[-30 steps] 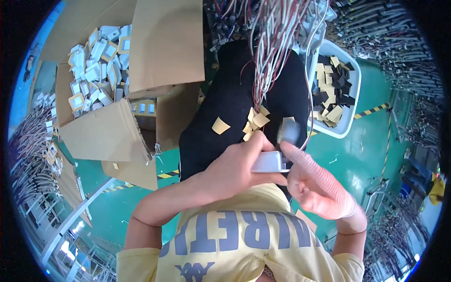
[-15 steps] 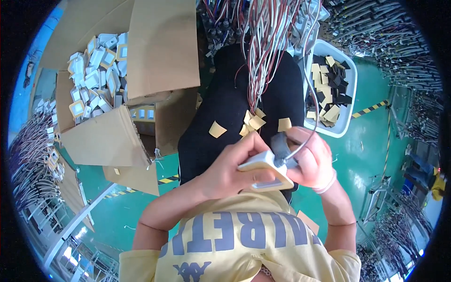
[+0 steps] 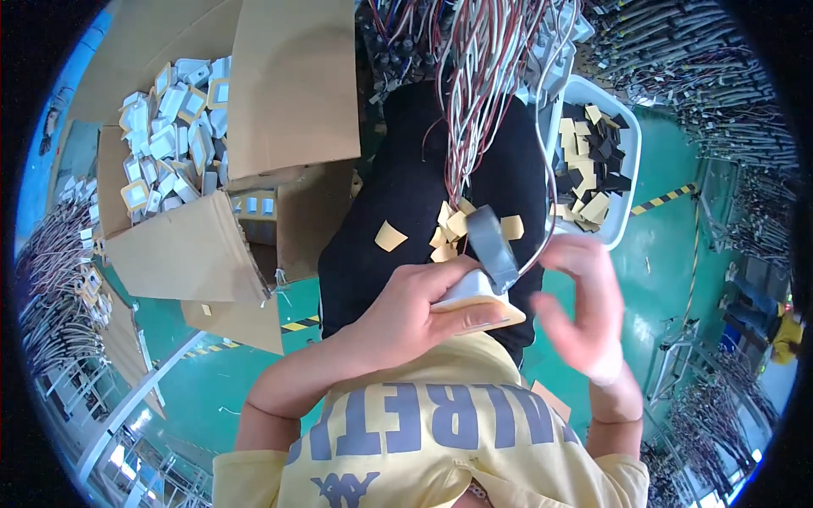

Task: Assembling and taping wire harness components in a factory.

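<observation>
The left hand (image 3: 415, 309) is closed around a white plastic housing with a tan rim (image 3: 466, 289), thumb along its near edge, holding it tilted above the lap. A grey band (image 3: 489, 240), its exact kind unclear, stands up from the housing's far side, and a thin grey cable (image 3: 540, 241) curves away from its lower end. The right hand (image 3: 593, 309), blurred, is empty, fingers parted, just to the right of the housing and apart from it. On the black trousers (image 3: 406, 169) lie a cluster of tan squares (image 3: 449, 229) and single ones to either side; a bundle of red and white wires (image 3: 470, 102) runs between the thighs. To the left, an open cardboard carton (image 3: 182, 250) holds many similar white housings (image 3: 169, 127); to the right, a white plastic tub (image 3: 633, 157) holds tan and black pieces (image 3: 589, 157).
</observation>
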### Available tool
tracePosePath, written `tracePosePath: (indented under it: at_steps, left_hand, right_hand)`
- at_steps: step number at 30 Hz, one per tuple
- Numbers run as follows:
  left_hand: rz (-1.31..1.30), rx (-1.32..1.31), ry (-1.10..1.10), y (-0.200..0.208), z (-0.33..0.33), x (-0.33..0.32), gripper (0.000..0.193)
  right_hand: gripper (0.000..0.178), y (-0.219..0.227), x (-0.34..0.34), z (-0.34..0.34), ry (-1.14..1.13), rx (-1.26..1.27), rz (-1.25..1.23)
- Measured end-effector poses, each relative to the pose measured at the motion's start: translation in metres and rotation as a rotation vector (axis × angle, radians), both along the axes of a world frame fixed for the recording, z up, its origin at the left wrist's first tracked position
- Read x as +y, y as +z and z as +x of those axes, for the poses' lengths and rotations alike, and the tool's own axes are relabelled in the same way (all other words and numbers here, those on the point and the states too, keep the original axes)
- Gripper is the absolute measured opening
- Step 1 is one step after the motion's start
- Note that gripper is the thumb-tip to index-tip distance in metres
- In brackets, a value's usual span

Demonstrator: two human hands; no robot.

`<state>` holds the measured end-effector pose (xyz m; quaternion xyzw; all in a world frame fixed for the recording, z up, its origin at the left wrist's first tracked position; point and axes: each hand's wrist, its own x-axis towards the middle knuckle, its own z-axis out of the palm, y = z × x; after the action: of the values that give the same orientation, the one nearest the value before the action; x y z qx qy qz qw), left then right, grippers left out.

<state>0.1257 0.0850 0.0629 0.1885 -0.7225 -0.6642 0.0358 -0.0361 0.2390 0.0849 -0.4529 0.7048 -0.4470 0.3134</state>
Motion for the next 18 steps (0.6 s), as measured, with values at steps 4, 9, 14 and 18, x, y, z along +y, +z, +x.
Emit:
tracePosePath:
  at_steps: [4,9,14,18]
  left_hand:
    - [0.414,-0.056,-0.053,0.002,0.0,-0.002,0.035]
    - [0.214,-0.107,-0.108,-0.001,0.0,-0.011,0.035]
    - [-0.488,0.14,0.032,-0.009,0.001,0.009,0.043]
    - [-0.066,-0.117,-0.044,0.002,0.001,0.001,0.04]
  right_hand:
    - [0.045,-0.027,-0.023,0.008,0.087,0.342,-0.133]
    - [0.038,-0.042,-0.009,-0.009,0.112,0.612,-0.34]
    - [0.028,0.012,-0.015,-0.015,0.009,-0.322,0.252]
    - [0.079,0.002,-0.01,-0.004,-0.204,-0.708,0.068]
